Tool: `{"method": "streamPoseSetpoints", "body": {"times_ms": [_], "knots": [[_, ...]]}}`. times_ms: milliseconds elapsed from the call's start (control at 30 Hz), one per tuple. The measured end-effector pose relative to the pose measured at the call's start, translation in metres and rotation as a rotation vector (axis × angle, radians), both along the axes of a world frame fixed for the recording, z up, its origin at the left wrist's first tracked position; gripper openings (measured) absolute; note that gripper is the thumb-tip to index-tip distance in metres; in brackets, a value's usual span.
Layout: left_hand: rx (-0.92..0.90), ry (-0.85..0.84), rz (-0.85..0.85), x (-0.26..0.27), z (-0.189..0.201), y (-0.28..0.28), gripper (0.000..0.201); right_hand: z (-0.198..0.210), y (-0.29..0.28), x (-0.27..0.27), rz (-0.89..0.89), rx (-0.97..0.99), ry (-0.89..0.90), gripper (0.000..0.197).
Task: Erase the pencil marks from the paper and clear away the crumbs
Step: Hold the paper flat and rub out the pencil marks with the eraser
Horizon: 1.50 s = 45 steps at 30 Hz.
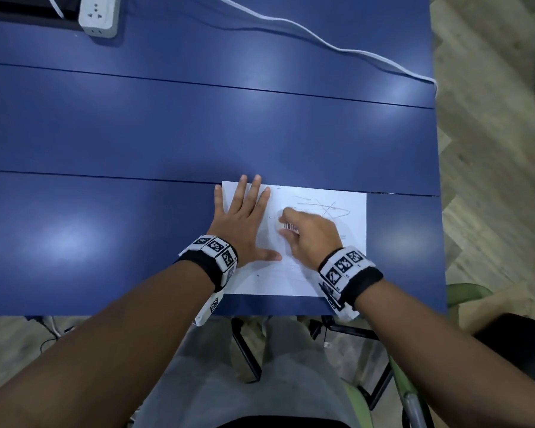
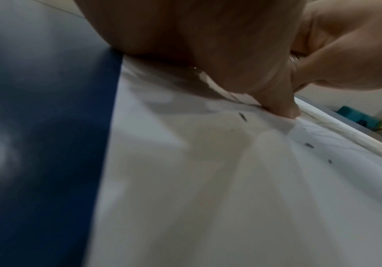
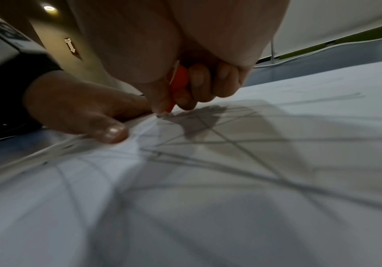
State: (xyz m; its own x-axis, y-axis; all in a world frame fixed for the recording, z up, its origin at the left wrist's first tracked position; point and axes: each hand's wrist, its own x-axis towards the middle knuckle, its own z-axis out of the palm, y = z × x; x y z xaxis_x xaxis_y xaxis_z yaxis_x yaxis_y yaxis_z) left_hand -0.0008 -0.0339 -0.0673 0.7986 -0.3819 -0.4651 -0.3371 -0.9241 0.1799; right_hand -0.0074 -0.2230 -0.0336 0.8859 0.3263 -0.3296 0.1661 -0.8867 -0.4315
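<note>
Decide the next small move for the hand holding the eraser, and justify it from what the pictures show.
Probably rub the sleeved eraser that the right hand pinches toward the far right corner, because grey pencil scribbles remain there on the white paper sheet, while the flat left hand pins its left side.

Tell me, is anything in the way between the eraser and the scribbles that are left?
Nothing visible. The right hand holds the eraser on the paper; the scribbles lie just beyond it, uncovered. The left hand presses elsewhere.

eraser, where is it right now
In the head view the eraser is pinched in the right hand, on the paper, beside the left hand.
</note>
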Motion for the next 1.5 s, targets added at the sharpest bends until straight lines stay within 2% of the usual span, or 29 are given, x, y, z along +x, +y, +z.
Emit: {"method": "streamPoseSetpoints", "body": {"times_ms": [100, 233, 367, 433, 567, 800, 967, 1133, 1333, 1500], "knots": [[-0.004, 0.002, 0.006, 0.002, 0.0, 0.0, 0.137, 0.0, -0.002, 0.008, 0.033, -0.022, 0.008, 0.015], [-0.012, 0.0, 0.009, 0.002, 0.0, 0.0, 0.137, 0.0, -0.002, 0.024, -0.088, -0.004, -0.039, 0.016], [0.001, -0.006, 0.008, 0.0, -0.002, 0.0, 0.138, 0.002, 0.0, -0.002, 0.018, -0.001, 0.012, 0.015], [0.002, -0.005, 0.011, 0.001, -0.001, -0.001, 0.139, 0.002, -0.002, 0.003, 0.049, -0.015, 0.02, 0.016], [-0.009, -0.01, 0.014, 0.002, -0.002, -0.001, 0.138, 0.0, -0.004, 0.024, -0.061, -0.022, -0.026, 0.016], [-0.005, -0.016, 0.001, 0.001, 0.002, 0.0, 0.138, -0.006, -0.001, 0.011, -0.043, -0.068, -0.012, 0.016], [-0.021, -0.019, -0.106, -0.011, 0.0, 0.009, 0.134, -0.007, -0.001, 0.01, -0.064, -0.047, -0.02, 0.016], [-0.011, -0.008, -0.095, -0.017, 0.001, 0.011, 0.134, -0.004, -0.001, 0.003, -0.074, -0.015, -0.036, 0.014], [0.022, -0.013, -0.101, -0.017, 0.002, 0.01, 0.141, -0.004, 0.0, -0.023, 0.04, -0.011, 0.019, 0.012], [0.018, -0.015, -0.099, -0.017, 0.001, 0.009, 0.141, -0.005, 0.002, -0.016, -0.029, 0.005, -0.019, 0.014]]}}
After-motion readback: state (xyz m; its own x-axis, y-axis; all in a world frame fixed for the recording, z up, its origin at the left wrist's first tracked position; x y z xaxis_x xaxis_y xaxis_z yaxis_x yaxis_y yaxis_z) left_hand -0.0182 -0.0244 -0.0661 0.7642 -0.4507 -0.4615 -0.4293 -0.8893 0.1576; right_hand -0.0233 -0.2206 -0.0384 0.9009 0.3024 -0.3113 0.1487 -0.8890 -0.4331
